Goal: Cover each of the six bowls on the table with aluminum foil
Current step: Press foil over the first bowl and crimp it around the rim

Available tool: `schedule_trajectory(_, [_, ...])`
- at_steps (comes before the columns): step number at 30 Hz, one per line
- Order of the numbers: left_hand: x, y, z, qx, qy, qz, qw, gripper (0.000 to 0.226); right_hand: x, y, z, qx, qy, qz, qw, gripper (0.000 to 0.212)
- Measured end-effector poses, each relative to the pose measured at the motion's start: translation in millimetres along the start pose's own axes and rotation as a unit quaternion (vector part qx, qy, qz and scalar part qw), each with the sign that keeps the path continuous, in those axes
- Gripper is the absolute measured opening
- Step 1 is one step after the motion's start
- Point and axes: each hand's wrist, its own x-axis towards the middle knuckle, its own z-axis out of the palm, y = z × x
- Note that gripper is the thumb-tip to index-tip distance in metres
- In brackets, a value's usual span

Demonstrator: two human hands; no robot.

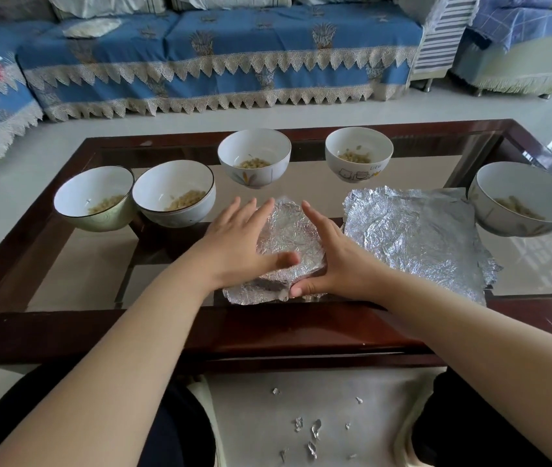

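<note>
Landmark: the foil-covered bowl (284,244), which sits at the near middle of the glass-topped table (267,335).

Nearer than the covered bowl, below the table's dark wooden rim, small foil scraps (315,429) lie scattered on the pale floor between the person's knees.

At the covered bowl, both hands work the sheet. The left hand (234,241) lies against its left side with fingers straight and together, pointing away, palm pressing the foil; its thumb crosses the near top of the foil. The right hand (335,261) presses against its right side, fingers likewise straight, its thumb tucked at the near lower edge of the foil. Neither hand curls around anything. The foil is crumpled down around the bowl's wall, and a loose flap spreads on the glass at the near side.

Just right of the covered bowl, a stack of foil sheets (416,237) lies flat on the glass. Right of the stack stands one uncovered bowl (524,200) holding pale food.

Left of the covered bowl, two uncovered bowls (173,197) (94,200) stand touching each other.

Beyond the covered bowl, two more uncovered bowls (254,156) (358,153) stand apart from each other.

Farthest from it, a sofa (217,62) with a blue lace-trimmed cover runs behind the table.
</note>
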Motion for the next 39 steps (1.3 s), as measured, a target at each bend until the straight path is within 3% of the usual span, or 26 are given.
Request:
schedule_trajectory(2, [1, 15, 3, 0.042, 0.034, 0.006, 0.999, 0.126, 3, -3, -3, 0.001, -0.007, -0.001, 1.0, 0.134])
schedule_trajectory(5, [5, 30, 8, 0.055, 0.023, 0.015, 0.998, 0.107, 5, -3, -13, 0.033, -0.014, 0.011, 0.999, 0.13])
schedule_trajectory(12, [6, 23, 12, 0.083, 0.02, -0.001, 0.996, 0.097, 0, 2, -11, 0.125, -0.028, 0.086, 0.988, 0.115])
schedule_trajectory(15, [6, 23, 14, 0.095, 0.016, 0.002, 0.995, 0.095, -3, -3, -14, 0.209, -0.02, 0.124, 0.97, 0.093])
schedule_trajectory(17, [7, 23, 15, 0.101, 0.012, 0.008, 0.995, 0.097, -1, -6, -15, 0.268, 0.025, 0.165, 0.949, 0.078])
schedule_trajectory(21, [9, 22, 16, 0.1, 0.01, 0.015, 0.995, 0.094, 8, -6, -11, 0.272, 0.096, 0.211, 0.934, 0.046])
schedule_trajectory(23, [10, 23, 16, 0.102, 0.005, 0.009, 0.995, 0.093, 12, -4, -9, 0.342, 0.104, 0.23, 0.905, 0.039])
schedule_trajectory(26, [10, 24, 17, 0.104, 0.005, 0.007, 0.995, 0.093, 14, -5, -15, 0.491, 0.064, 0.256, 0.831, 0.021])
schedule_trajectory(29, [9, 23, 17, 0.105, 0.008, 0.007, 0.994, 0.094, 15, -2, -20, 0.595, 0.022, 0.275, 0.755, 0.016])
schedule_trajectory(34, [9, 23, 17, 0.11, 0.007, 0.008, 0.994, 0.093, 17, -5, -18, 0.613, 0.031, 0.285, 0.736, 0.019])
schedule_trajectory(39, [10, 22, 18, 0.114, 0.009, 0.009, 0.993, 0.091, 16, -10, -14, 0.581, 0.108, 0.307, 0.746, 0.016])
